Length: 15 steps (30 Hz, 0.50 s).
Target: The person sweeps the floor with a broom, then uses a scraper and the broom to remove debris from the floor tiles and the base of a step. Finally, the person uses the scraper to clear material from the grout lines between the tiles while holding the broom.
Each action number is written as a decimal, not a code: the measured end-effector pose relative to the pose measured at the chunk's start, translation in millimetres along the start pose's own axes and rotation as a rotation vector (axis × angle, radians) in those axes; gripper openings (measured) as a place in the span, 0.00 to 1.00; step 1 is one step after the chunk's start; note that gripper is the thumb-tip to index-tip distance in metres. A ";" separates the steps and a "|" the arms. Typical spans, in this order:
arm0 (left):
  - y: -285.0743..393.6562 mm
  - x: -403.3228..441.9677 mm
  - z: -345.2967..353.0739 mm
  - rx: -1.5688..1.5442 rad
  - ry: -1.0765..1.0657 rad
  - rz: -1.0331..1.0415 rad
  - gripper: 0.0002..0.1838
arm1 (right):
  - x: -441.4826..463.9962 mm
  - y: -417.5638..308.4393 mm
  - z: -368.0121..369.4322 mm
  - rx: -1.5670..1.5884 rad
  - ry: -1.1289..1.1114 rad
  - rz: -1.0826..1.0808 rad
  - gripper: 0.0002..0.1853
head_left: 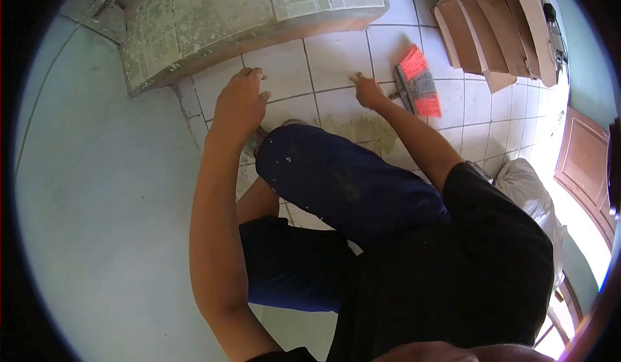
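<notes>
My left hand is above the floor tiles near the tiled ledge, its thumb apart from the bent fingers and nothing visible between them. To the right, my right hand is low over the white floor tiles, with its fingertips close together; anything between them is too small to make out. Just right of that hand lies a broom head with orange and grey bristles. Beneath my hands, a greenish-brown stain marks the tiles beside my bent knee.
A ledge with patterned tiles runs along the top. At the upper right stands an open cardboard box. A pale plastic bag is behind my right arm, near a brown door. A pale green wall rises at left.
</notes>
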<state>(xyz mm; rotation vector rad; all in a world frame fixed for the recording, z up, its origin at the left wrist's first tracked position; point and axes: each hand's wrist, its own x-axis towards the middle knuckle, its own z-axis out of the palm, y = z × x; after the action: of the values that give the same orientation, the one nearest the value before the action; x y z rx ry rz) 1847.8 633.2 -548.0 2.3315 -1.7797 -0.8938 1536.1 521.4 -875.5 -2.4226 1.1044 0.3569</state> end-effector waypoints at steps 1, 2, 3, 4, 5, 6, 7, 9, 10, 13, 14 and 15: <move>-2.8 -3.2 0.6 0.000 -0.010 -0.012 0.18 | -7.5 -3.2 -7.0 0.083 -0.160 0.152 0.31; -6.4 -5.7 0.7 -0.002 -0.013 -0.014 0.18 | -14.0 -2.3 -8.7 0.167 -0.323 0.307 0.32; -10.7 -6.8 -0.6 -0.013 0.004 -0.032 0.18 | -9.9 17.0 27.7 -0.018 0.185 -0.080 0.28; -13.2 -9.5 2.1 -0.027 0.014 -0.051 0.17 | 17.0 24.2 23.3 -0.018 0.176 -0.077 0.28; -14.6 -12.5 8.0 -0.031 -0.004 -0.052 0.17 | 47.8 27.0 12.8 0.049 -0.057 0.142 0.28; -16.4 -14.4 10.5 -0.015 0.000 -0.037 0.17 | 59.6 25.0 10.1 0.114 -0.288 0.356 0.28; -18.4 -15.3 7.5 0.006 0.020 -0.021 0.17 | 52.0 22.0 13.6 0.118 -0.286 0.353 0.28; -9.3 -21.8 0.1 -0.021 0.025 -0.053 0.16 | 28.1 14.4 7.3 0.108 -0.193 0.180 0.27; -7.1 -25.5 -2.4 -0.056 0.011 -0.088 0.16 | 7.8 9.9 11.1 0.109 -0.185 0.092 0.27; -21.4 -40.0 -5.0 -0.069 0.097 -0.071 0.16 | -17.0 11.9 50.1 0.076 -0.106 -0.102 0.26; -28.5 -44.3 -4.8 -0.074 0.105 -0.085 0.16 | -13.4 -12.6 26.9 0.105 -0.121 -0.087 0.21; -34.6 -49.6 -4.2 -0.067 0.152 -0.083 0.16 | -4.0 -34.0 8.5 0.119 -0.140 -0.082 0.19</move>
<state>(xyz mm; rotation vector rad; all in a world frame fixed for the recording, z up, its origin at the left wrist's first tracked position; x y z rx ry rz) 1871.8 688.1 -538.4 2.3760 -1.5817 -0.7519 1559.0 547.8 -871.3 -2.2929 0.9359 0.4144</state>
